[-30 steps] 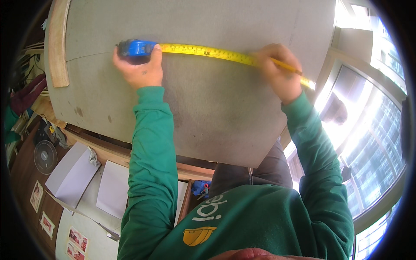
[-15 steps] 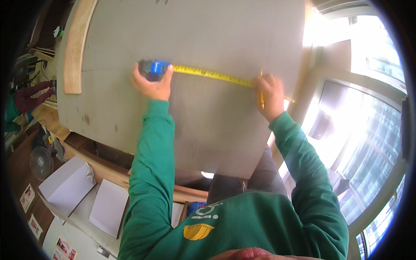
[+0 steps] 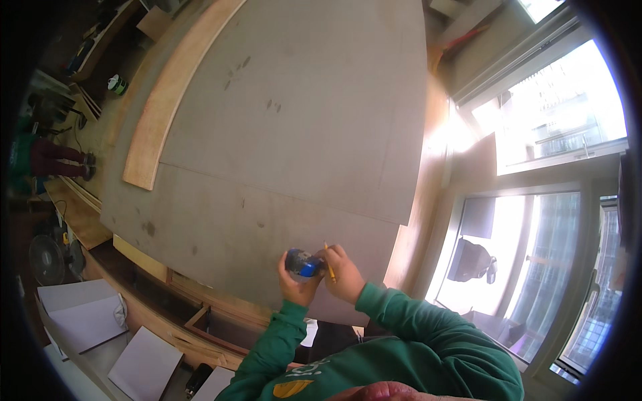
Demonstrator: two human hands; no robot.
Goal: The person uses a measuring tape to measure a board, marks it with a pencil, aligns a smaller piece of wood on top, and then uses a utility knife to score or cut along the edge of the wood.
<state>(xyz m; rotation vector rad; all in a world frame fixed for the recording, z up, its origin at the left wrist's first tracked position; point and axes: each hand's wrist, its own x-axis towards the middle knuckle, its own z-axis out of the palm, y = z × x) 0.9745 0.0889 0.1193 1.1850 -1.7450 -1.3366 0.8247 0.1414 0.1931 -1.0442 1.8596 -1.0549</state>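
Observation:
Close to the near edge of the large grey board (image 3: 314,134), my left hand (image 3: 295,289) is closed round a blue and dark tape measure (image 3: 302,262). No yellow blade shows out of its case. My right hand (image 3: 346,279) touches the case's right side, its fingers curled round a yellow pencil (image 3: 330,266) held upright in the picture. The fingertips between the two hands are partly hidden. A fine straight line runs across the board beyond both hands.
A wooden plank (image 3: 179,100) lies along the board's left side. Windows (image 3: 535,260) stand on the right. Below left are an open wooden frame (image 3: 200,317), white panels (image 3: 146,364) and a fan (image 3: 47,259). Another person (image 3: 57,157) stands at the far left.
The yellow blade, stretched between my hands before, is back in the case. Both hands have come together nearer my body, and the view has shifted over the board.

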